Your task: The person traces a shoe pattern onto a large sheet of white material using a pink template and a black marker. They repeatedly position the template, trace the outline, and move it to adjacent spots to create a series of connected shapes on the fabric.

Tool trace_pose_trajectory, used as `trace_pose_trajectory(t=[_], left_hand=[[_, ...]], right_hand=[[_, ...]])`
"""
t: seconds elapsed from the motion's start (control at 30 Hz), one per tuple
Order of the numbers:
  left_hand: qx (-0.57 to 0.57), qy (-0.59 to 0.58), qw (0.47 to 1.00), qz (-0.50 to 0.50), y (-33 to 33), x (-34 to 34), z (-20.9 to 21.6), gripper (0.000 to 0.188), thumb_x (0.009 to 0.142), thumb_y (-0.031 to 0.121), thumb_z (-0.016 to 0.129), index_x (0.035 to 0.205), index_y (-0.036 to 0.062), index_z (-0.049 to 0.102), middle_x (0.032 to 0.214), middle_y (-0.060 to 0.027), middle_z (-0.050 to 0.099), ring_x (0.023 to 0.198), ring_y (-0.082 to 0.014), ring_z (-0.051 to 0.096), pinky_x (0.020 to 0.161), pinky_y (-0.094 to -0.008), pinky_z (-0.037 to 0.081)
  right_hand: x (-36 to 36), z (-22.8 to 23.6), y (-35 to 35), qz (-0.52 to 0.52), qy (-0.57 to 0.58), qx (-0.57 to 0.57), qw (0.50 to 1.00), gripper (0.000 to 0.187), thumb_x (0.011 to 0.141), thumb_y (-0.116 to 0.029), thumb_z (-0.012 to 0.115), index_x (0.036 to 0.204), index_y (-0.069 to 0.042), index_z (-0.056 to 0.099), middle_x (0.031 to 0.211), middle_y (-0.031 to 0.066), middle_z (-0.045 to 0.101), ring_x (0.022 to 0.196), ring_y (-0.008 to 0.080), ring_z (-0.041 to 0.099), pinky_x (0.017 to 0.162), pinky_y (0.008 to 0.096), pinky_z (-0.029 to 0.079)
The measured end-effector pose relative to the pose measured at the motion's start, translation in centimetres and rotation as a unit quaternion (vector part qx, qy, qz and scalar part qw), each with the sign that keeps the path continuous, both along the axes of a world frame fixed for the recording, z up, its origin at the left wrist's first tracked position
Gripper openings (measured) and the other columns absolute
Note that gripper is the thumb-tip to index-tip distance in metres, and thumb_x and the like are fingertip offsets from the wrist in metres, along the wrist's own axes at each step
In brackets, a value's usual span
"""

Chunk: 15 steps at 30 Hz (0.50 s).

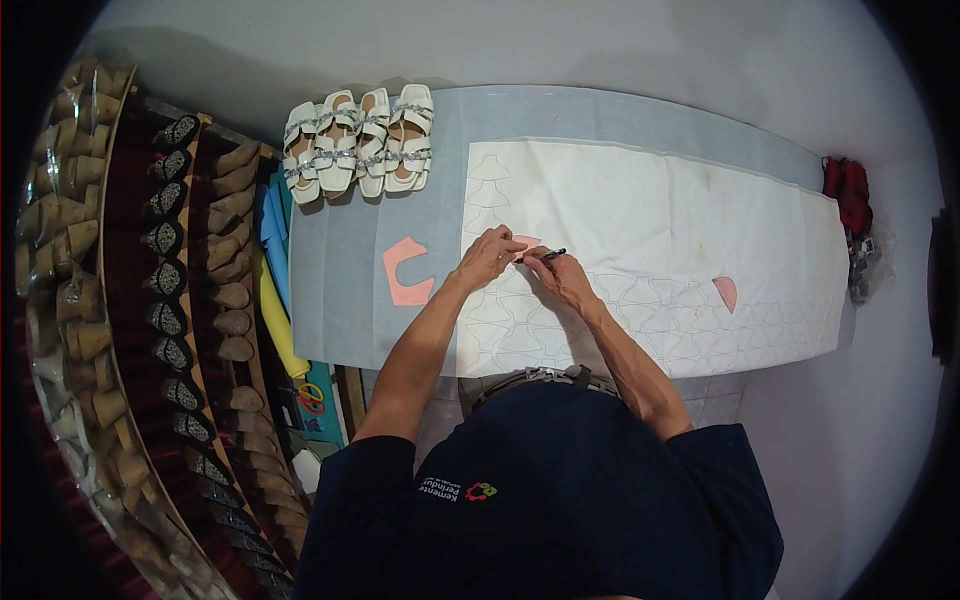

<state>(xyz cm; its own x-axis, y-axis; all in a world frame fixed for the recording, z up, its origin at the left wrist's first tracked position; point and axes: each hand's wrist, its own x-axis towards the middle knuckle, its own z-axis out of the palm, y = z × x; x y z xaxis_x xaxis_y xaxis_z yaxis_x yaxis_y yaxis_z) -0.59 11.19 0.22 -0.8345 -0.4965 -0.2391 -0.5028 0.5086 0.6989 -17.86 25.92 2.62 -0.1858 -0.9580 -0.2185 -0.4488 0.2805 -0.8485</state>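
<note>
A large white sheet (pixel 620 210) lies on the table, marked with rows of traced curved outlines. Near its left side, my left hand (pixel 487 258) presses a small pink pattern piece (pixel 528 242) against the sheet, its fingers bent and close together. The fingers cover much of that piece. My right hand (pixel 560 278) grips a dark pen (pixel 553 254), its tip low beside the pattern piece's edge. Another pink half-round pattern piece (pixel 725 294) rests farther right on the sheet. Left of the sheet lies a larger, notched pink pattern piece (pixel 405 272).
White strappy sandals (pixel 337 145) stand at the table's back left. Shelves of shoe lasts (pixel 232 255) and dark patterned shoes (pixel 168 240) line the left. Rolled blue and yellow material (pixel 278 320) and red-handled scissors (pixel 311 399) are beside the table. A red-and-black item (pixel 848 197) sits at the right end.
</note>
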Motion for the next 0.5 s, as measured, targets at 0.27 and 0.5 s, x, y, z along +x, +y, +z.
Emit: trace_pose_trajectory(t=[0.27,0.5], left_hand=[[-0.041,0.048,0.998,-0.007,0.2,0.4,-0.5,0.031,0.095,0.004,0.069,0.123,0.0129,0.079,0.116,-0.0124,0.064,0.108,-0.0337,0.063,0.095,-0.0440,0.053],[-0.038,0.059,0.998,-0.003,0.4,0.3,-0.4,0.031,0.094,0.002,0.070,0.122,0.0130,0.079,0.114,-0.0127,0.063,0.106,-0.0339,0.063,0.093,-0.0440,0.053]], right_hand=[[-1.7,0.0,0.0,-0.003,0.000,-0.024,1.000,0.036,0.110,-0.035,0.056,0.108,-0.002,0.071,0.078,0.0188,0.069,0.071,0.0371,0.065,0.068,0.0456,0.050],[-2.2,-0.3,-0.5,0.011,0.008,-0.013,1.000,0.038,0.110,-0.036,0.057,0.107,-0.002,0.072,0.080,0.0180,0.070,0.070,0.0348,0.065,0.066,0.0439,0.050]])
